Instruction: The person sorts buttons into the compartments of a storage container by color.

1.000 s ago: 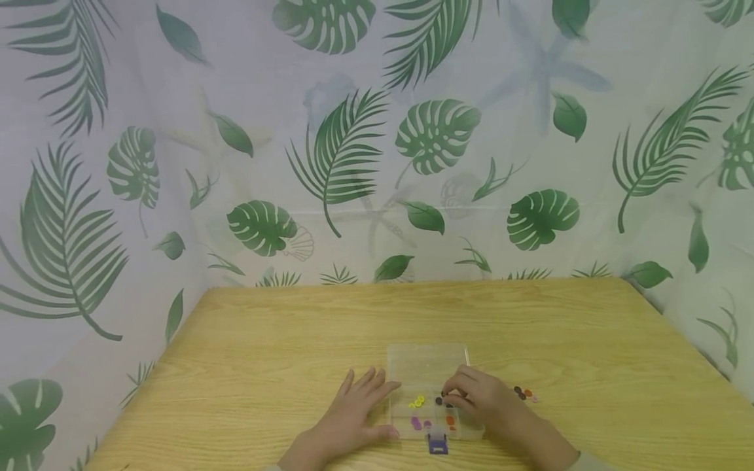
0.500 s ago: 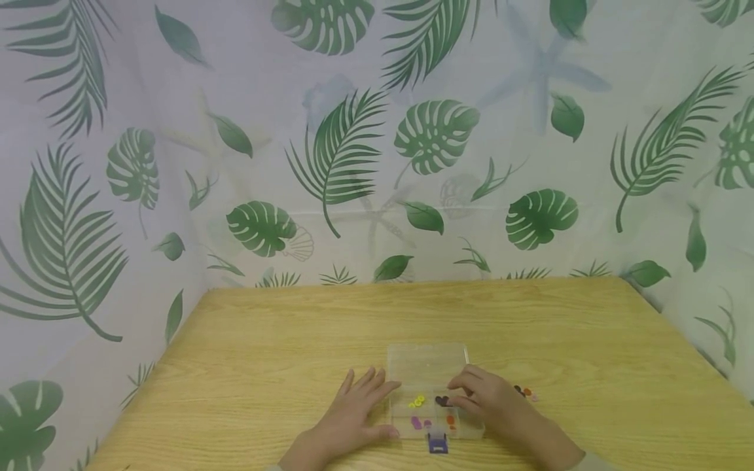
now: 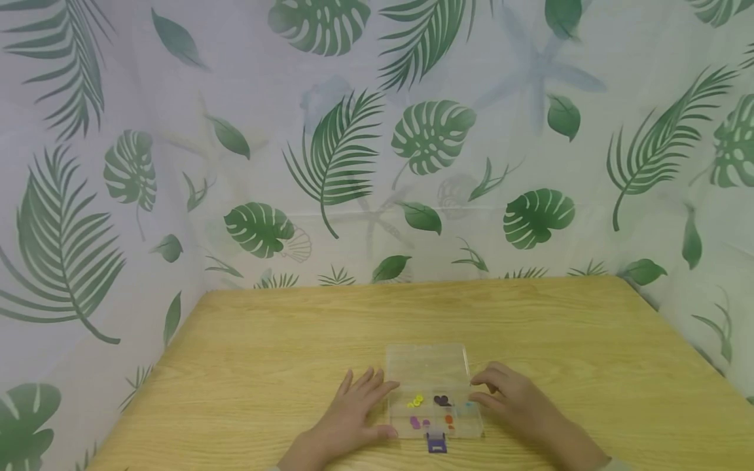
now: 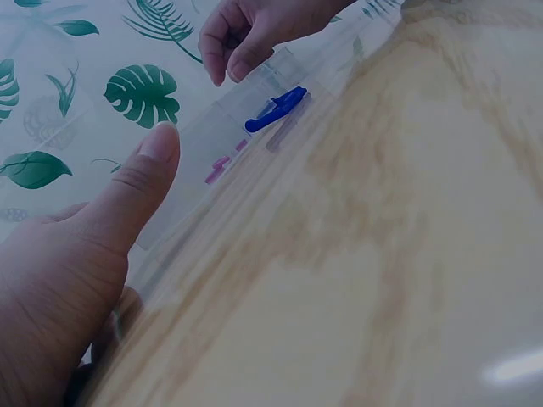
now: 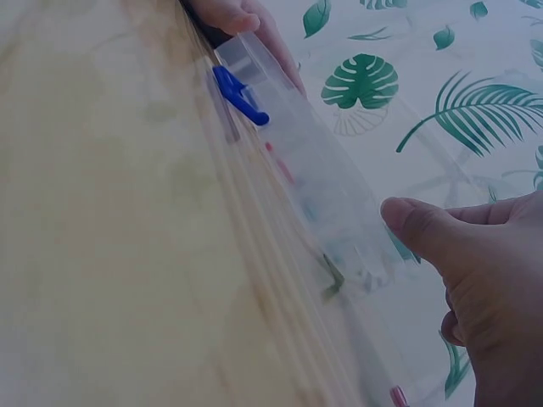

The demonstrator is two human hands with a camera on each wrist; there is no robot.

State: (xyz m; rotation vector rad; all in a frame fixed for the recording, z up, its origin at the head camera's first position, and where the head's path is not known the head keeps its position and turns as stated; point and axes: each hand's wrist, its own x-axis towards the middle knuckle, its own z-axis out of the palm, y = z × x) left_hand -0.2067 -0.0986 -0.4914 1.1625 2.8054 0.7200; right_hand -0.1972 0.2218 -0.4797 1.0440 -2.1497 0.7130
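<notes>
Head cam: L hand (image 3: 351,413) spread, R hand (image 3: 514,396) unclenched, both partly blocking box (image 3: 425,364); leafy bkgd (image 3: 377,248) behind.

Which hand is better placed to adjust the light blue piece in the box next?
Probably the right hand: it is just beside the light blue piece. The left hand lies at the opposite end of the clear box and would reach across the yellow buttons and dark buttons.

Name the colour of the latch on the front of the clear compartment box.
Blue; the latch shows best in the left wrist view.
</notes>
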